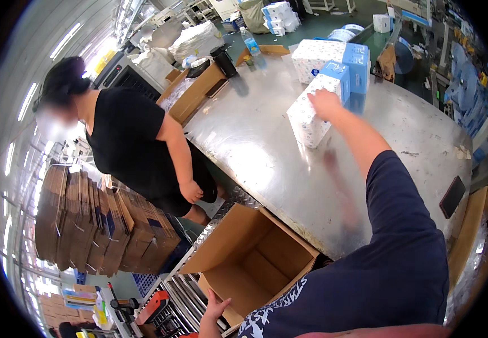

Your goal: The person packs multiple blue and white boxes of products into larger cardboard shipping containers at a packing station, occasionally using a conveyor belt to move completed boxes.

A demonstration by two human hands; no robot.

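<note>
My right hand [325, 105] reaches across the metal table and is closed on the top edge of a white-and-blue plastic-wrapped pack [308, 115]. This pack is patterned with small marks and stands on the tabletop. Right behind it is a second pack [319, 54] of the same look. Low in the view, my left hand [216, 308] is at the near left edge of an open cardboard box [263, 271], thumb and fingers apart. Bare brown cardboard shows inside the box, and one flap [224, 239] is raised toward the left.
The metal table [255, 152] bears a black cup [223, 61], a water bottle [249, 41] and a dark phone [452, 197]. A co-worker in black [126, 135] stands at its left side. Flattened cartons [100, 222] are stacked at left, beside a roller conveyor [182, 307].
</note>
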